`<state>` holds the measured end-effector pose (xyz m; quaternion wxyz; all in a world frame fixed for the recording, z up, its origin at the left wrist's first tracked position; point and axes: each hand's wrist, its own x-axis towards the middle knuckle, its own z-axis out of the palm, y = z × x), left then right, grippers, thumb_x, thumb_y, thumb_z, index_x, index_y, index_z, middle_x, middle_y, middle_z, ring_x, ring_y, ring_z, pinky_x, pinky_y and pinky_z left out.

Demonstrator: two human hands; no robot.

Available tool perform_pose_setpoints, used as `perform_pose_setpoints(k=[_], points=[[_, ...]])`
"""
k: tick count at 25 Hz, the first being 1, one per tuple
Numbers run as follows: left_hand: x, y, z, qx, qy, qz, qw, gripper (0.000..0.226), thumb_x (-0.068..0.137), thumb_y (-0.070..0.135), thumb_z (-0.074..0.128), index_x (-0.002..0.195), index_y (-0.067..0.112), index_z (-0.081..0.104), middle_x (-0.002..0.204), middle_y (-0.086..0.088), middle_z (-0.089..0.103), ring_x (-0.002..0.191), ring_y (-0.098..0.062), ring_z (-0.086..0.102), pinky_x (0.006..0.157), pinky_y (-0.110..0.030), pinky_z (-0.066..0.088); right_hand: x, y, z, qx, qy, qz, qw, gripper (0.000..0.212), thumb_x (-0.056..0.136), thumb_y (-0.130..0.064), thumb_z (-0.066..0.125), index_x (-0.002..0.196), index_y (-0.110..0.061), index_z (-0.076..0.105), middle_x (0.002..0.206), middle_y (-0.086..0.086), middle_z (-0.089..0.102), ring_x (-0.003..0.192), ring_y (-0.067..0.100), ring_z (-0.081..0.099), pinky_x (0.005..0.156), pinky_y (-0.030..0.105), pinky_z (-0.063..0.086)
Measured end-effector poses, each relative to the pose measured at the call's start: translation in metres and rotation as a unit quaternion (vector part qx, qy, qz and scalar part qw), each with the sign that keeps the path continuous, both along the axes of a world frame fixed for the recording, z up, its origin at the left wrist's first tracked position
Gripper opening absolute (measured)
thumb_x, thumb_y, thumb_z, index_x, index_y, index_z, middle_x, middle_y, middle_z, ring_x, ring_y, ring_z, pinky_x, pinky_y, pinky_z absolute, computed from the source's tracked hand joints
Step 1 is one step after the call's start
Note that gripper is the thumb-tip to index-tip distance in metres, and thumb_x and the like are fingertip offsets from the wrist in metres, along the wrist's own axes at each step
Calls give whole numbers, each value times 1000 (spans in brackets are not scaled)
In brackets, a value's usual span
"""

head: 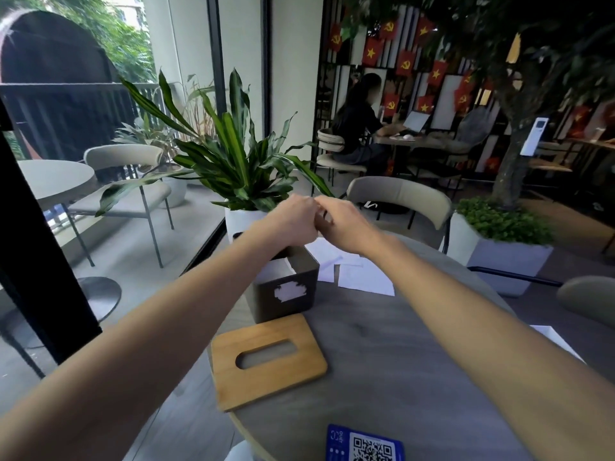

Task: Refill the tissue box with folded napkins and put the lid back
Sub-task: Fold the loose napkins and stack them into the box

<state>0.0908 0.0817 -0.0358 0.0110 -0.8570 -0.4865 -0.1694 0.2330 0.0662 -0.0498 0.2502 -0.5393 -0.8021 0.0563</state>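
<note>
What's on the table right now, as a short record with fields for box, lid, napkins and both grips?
box: dark, open, napkins inside
lid: wooden, off, flat on the table nearer than the box
loose napkins: on the table beyond the box
left grip: above the box, touching the right grip
right grip: fingers curled; contents hidden
card: blue, near edge

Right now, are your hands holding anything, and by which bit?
Cannot tell: the left hand and right hand meet, both curled, above the dark grey tissue box, hiding anything between them.
</note>
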Motion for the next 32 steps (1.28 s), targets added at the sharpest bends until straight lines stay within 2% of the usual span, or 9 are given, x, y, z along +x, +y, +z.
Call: perform_pose_setpoints(k=[3,6,9,13,16,18,22,26,32], points=[[46,-13,-22,-27,-60,-4,998,18,78,9,55,88,2,67,87,-13,67,84,-31,65,64,-34,51,48,-15,-15,-51,-34,-100,993,53,74,-62,19,80,-22,54,85,6,67,77,32,62,67,44,52],[87,-23,-59,-82,-90,-21,992,30,87,16,53,109,2,67,107,-16,67,102,-32,62,82,-38,52,92,-24,-43,-105,-77,-156,979,41,85,-46,32,95,-23,65,96,5,71,93,34,66,79,46,55],[111,-39,-109,-122,-16,-30,992,40,92,10,44,129,3,57,126,-17,58,121,-33,51,101,-39,40,112,-43,-82,-130,-114,-126,977,29,97,-20,44,118,-26,63,122,3,68,113,33,60,89,42,51],[113,-54,-150,-83,37,-4,996,49,88,11,37,137,11,44,127,-15,47,124,-34,37,112,-39,23,107,-55,-114,-106,-158,-134,973,29,95,-16,38,111,-25,59,118,3,66,109,35,58,88,42,44],[109,-66,-158,-53,22,-20,998,61,85,24,16,138,14,41,126,-13,46,122,-33,38,109,-39,24,109,-53,-116,-70,-153,-179,969,28,92,-20,42,104,-25,67,106,10,64,104,35,58,86,39,46],[109,-83,-156,-31,64,-21,997,63,86,30,8,137,15,42,128,-13,46,119,-34,40,107,-43,28,109,-51,-113,-54,-100,-209,971,28,90,-19,44,102,-24,69,103,9,61,98,34,58,86,37,48],[119,-110,-143,17,188,6,982,36,93,21,43,127,15,51,120,-11,48,105,-31,45,94,-49,34,109,-45,-119,-68,-31,-206,976,41,84,-26,32,99,-16,69,104,5,70,101,32,58,90,42,47],[121,-76,-130,15,120,28,992,34,96,22,40,128,15,49,124,-8,53,112,-29,51,91,-40,39,123,-61,-129,-72,-69,-187,977,27,92,-15,42,107,-18,64,114,-3,67,106,27,51,89,41,46],[109,-48,-162,-53,71,-15,996,42,98,35,23,134,17,37,138,-13,39,125,-33,34,106,-45,26,120,-61,-123,-46,-104,-163,980,43,93,-8,44,134,-15,57,141,-1,55,122,27,47,103,36,39]])
